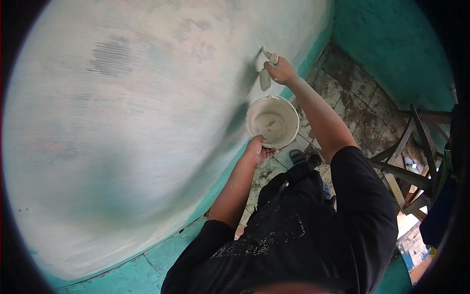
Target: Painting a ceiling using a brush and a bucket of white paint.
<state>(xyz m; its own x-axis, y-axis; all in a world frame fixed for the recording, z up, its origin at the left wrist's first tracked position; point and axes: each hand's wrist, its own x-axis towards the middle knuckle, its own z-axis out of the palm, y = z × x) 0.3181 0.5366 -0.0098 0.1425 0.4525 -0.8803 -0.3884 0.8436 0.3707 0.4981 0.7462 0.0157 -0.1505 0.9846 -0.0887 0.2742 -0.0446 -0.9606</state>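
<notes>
Left hand (258,151): clenched over the near rim of the bucket (292,117).
Bucket: held beside the wall (147,103), pale residue (275,129) seen inside.
Right hand (281,71): closed around a white-smeared tool (265,81) beyond the bucket; wall contact cannot be told.
Wall: streaked white, teal-edged.

A room or porch, unclear which, with wall-coating work under way: a pale-streaked wall (132,108), a bucket (271,105) smeared inside, a teal wall (391,44), a grimy tiled floor (364,81).
</notes>
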